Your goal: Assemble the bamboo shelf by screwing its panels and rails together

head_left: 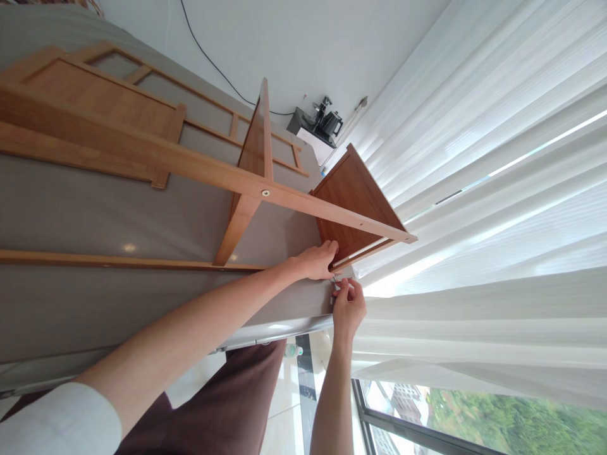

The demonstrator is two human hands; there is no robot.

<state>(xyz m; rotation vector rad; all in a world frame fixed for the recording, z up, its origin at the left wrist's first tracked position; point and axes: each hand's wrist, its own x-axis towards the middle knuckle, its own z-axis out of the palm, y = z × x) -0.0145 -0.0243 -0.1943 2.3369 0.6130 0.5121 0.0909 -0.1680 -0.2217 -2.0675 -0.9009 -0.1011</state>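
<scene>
A wooden furniture frame stands on the grey surface, with upright panels joined to its long rail. At its right end, my left hand grips the lower corner beside the end panel, fingers curled over the wood. Just below that corner, my right hand is closed in a pinch. Between its fingertips is a small thin metal piece, pointing at the end of the lower rail; its exact kind is too small to tell. A round metal fitting sits in the upper rail.
Flat wooden panels and a slatted frame lie behind on the grey surface. A black kettle stands on a small cabinet at the back. White curtains hang close on the right. A bottle is on the floor.
</scene>
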